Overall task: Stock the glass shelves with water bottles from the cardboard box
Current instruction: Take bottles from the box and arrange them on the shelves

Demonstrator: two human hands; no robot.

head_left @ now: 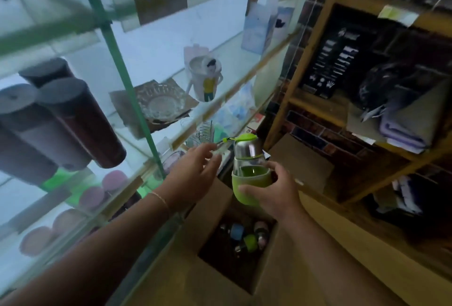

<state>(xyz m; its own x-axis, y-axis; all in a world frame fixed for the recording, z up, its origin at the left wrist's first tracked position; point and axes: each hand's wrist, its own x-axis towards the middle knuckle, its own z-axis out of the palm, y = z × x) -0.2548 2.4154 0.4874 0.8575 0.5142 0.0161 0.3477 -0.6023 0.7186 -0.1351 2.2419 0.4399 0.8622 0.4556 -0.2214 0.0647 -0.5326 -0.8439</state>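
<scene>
A green water bottle (249,171) is gripped round its lower sleeve by the right hand (271,193), thumb and fingers curled about it, and is held upright above the open cardboard box (220,210). More bottles (247,239) are seen inside the box. The left hand (195,171) is held beside the bottle, above the box's left flap, fingers loosely spread and nothing grasped. The glass shelves (171,90) are seen left of the box.

No lettering can be read anywhere here: the white print on the black box (332,61) on the wooden rack (308,46) is too blurred to read.
</scene>
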